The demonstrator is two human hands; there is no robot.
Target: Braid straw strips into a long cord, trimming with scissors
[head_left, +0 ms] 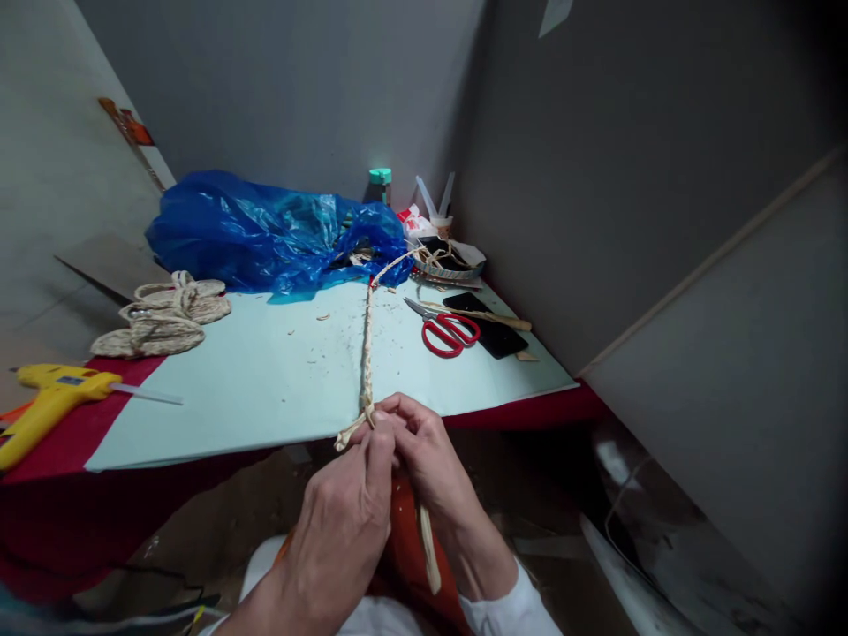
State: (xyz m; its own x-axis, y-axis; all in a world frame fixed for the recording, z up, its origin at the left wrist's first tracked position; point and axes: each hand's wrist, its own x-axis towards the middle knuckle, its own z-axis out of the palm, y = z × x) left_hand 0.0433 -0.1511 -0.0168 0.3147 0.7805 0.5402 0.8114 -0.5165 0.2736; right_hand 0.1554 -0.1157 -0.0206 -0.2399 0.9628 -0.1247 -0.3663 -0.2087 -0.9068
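A pale braid of plant fibre [367, 344] runs from the far side of the table towards me, its near end at my fingers. Both hands meet there, just off the table's front edge. My left hand [348, 503] pinches the braid's near end, thumb and fingers pressed together. Close against it, my right hand [427, 459] is closed on the same strands, its fingertips partly hidden. One loose strand sticks out to the left of the hands. Another flat strip [429, 552] hangs down below my right hand.
Red-handled scissors [450, 336] and a black phone [487, 327] lie to the right. A blue plastic bag [245, 230] fills the back. Woven slippers [159, 322] and a yellow glue gun [63, 397] are at left. Grey panels stand behind and to the right.
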